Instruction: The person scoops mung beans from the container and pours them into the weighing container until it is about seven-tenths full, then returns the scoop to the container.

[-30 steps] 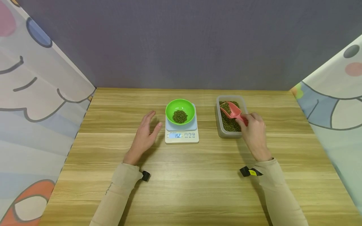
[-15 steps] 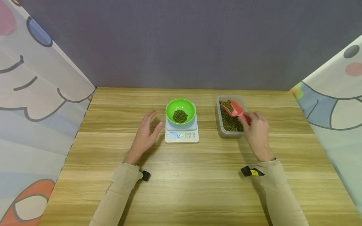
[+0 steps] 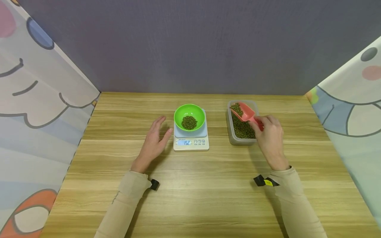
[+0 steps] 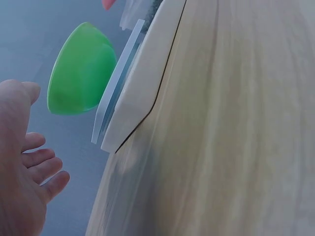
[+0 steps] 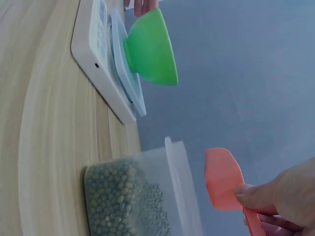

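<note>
My right hand (image 3: 270, 140) pinches the handle of a pink scoop (image 3: 248, 115), which hangs above a clear plastic container (image 3: 235, 141) of green mung beans (image 3: 243, 130). In the right wrist view the scoop (image 5: 222, 178) is apart from the container's rim, thumb on its handle. Some beans show at the scoop's mouth in the head view. A green bowl (image 3: 190, 109) with a small heap of beans stands on a white kitchen scale (image 3: 191, 145), whose display reads 15.2. Left of the scale, my left hand (image 3: 151, 143) is held with fingers extended, touching neither bowl nor scale.
Scale and container stand apart on a wood-grain table (image 3: 190, 198). A dark grey panel (image 3: 202, 46) rises behind the table's back edge. Cartoon-printed cloths (image 3: 38, 99) flank it on both sides.
The right hand has lifted the scoop slightly and moved it a little to the right and back. The left hand has barely moved, and the display stays at 15.2.
</note>
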The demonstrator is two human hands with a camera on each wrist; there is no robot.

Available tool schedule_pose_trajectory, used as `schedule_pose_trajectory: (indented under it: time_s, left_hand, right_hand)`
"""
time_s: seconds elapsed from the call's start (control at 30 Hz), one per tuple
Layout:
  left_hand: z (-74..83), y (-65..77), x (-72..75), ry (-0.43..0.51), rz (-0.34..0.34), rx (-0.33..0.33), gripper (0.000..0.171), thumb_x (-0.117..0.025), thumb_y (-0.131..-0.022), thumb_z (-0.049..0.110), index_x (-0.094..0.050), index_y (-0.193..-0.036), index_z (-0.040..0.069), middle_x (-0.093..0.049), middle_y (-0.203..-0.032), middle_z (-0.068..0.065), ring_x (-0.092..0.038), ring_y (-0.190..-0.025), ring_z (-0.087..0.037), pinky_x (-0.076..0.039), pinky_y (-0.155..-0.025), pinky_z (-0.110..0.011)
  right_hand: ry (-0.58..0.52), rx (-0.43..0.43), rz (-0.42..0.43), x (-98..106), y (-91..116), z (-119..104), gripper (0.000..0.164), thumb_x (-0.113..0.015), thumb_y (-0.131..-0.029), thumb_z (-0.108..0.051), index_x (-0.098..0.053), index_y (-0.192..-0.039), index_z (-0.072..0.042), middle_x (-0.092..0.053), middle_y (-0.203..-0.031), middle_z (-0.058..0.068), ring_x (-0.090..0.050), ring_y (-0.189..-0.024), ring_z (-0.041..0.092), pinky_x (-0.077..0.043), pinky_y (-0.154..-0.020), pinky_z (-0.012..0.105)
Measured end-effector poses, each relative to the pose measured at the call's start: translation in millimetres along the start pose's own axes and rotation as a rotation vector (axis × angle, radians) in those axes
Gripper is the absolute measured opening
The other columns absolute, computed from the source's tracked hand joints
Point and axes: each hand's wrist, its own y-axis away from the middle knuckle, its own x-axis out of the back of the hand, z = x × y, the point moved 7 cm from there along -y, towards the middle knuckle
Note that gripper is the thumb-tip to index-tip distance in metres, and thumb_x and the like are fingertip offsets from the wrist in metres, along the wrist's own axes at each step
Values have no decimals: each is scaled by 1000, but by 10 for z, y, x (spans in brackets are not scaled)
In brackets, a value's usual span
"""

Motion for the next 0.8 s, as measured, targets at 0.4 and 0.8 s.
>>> schedule_pose_trajectory:
  time_s: [0.4, 0.8]
  left_hand:
    - [100, -54, -32, 10, 11, -11, 67, -46, -95, 45, -31, -147, 6, -32, -151, -13, -27, -137, -23, -27, -112, -49]
    - [174, -103, -69, 28, 18, -26, 68, -45, -95, 46, -31, -147, 4, -30, -152, -11, -26, -137, -21, -26, -112, -49]
  right_hand:
    - [-63, 139, -29, -110, -31, -363, 27, -74, -79, -14, -69, -93, 8, -61, -85, 18, -50, -77, 29, -45, -60, 42]
    - [-138, 283, -25, -210, -80, -705, 23, -75, -76, -10, -70, -92, 6, -60, -84, 14, -47, -76, 25, -40, -59, 35]
